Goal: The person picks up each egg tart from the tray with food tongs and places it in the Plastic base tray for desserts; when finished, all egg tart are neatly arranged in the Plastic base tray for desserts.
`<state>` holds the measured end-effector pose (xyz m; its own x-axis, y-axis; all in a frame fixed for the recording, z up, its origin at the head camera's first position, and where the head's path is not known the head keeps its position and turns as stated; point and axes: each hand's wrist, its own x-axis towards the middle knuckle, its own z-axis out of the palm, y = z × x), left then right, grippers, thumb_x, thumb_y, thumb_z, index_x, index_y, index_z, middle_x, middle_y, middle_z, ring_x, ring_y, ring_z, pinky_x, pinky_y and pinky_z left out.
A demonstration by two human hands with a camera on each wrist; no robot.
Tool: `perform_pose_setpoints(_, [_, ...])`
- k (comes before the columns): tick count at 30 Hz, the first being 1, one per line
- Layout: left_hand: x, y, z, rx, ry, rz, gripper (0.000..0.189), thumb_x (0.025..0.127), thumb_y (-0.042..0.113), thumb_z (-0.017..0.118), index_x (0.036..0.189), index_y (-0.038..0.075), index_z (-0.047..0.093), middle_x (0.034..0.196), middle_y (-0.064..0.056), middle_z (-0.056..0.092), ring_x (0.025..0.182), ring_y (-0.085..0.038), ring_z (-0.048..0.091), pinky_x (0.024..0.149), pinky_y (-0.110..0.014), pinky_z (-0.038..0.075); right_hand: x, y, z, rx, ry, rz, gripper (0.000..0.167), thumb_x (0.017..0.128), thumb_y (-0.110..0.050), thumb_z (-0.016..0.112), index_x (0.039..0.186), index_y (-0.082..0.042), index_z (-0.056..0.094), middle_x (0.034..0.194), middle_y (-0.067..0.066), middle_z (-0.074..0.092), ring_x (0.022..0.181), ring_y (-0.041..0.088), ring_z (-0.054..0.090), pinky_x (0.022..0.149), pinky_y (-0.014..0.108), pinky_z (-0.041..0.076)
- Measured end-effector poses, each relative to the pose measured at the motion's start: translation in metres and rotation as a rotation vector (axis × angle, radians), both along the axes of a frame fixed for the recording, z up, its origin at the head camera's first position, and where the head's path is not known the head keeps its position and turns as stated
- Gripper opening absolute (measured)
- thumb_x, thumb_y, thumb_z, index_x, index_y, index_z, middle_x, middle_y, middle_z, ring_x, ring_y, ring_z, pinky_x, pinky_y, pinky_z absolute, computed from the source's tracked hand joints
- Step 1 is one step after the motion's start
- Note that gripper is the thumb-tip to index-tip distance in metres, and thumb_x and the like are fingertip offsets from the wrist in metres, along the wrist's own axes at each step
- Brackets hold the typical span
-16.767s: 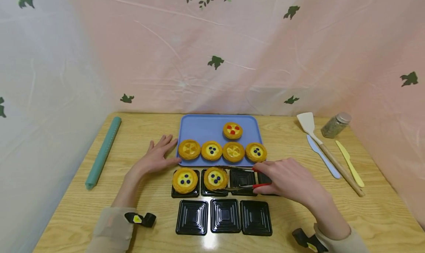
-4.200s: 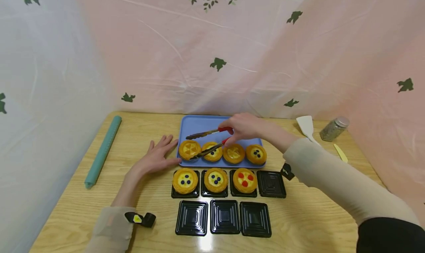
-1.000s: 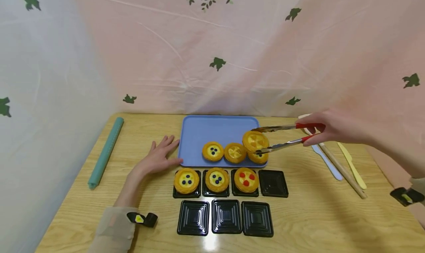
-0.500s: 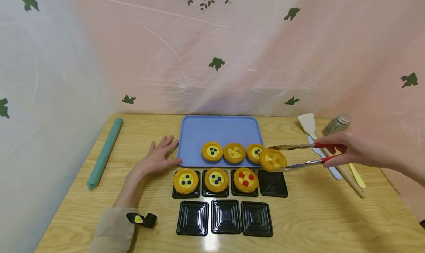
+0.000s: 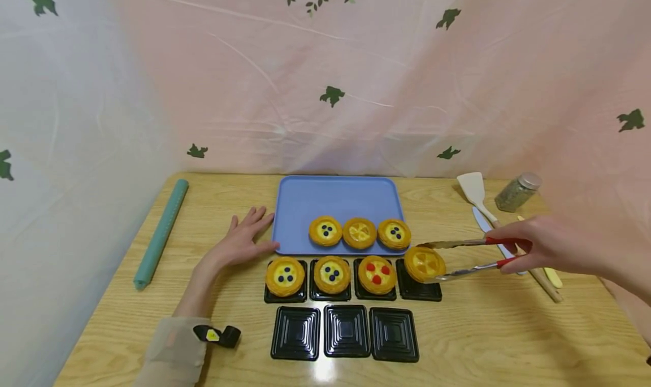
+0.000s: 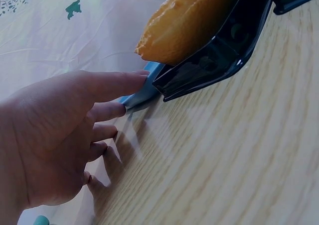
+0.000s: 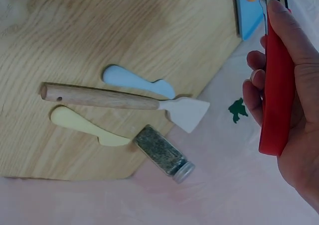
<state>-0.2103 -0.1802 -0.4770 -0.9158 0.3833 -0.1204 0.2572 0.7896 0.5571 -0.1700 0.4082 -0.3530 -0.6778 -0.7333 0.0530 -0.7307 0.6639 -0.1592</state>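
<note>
Seven tarts (image 5: 359, 233) and, in front of one blue tray (image 5: 338, 198), seven black bases (image 5: 346, 331) are being counted; three tarts are being borne by the tray, three by bases, one by one pair of tongs (image 5: 458, 243). Right of the tray, two knives (image 7: 127, 78), one spatula (image 7: 134, 101) and one jar (image 7: 162, 150) are being seen; left of it, one green roll (image 5: 161, 234).

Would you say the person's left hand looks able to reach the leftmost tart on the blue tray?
Probably yes: the left hand looks empty and lies at the left edge of the blue tray, with nothing standing between it and the leftmost tart there.
</note>
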Motion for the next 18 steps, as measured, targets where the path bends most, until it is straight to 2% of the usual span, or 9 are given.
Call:
perform_pose_setpoints(6, [0.0000,-0.0001,0.0000,0.004,-0.002,-0.001,0.083,0.098,0.048,0.063,0.162,0.006,0.029,0.172,-0.024,0.013,0.160,-0.047,0.002,0.124,-0.072,-0.009,0.0017,-0.0011,-0.0040,0.022,-0.045,-0.026,0.042,0.076,-0.033,0.091,0.113,-0.023,0.075,0.074,-0.033,0.044,0.061,-0.015,0.034,0.052,0.011,0.031])
perform_pose_setpoints(18, [0.0003,0.0004,0.0017,0.001,-0.005,0.005,0.083,0.098,0.049,0.062,0.162,0.007,0.029,0.172,-0.023,0.012,0.160,-0.046,0.002,0.125,-0.071,-0.010,0.0037,0.0005,-0.0074,0.078,-0.057,-0.054,0.042,0.077,-0.040,0.089,0.113,-0.028,0.073,0.074,-0.035,0.046,0.060,-0.015,0.036,0.053,0.012,0.031])
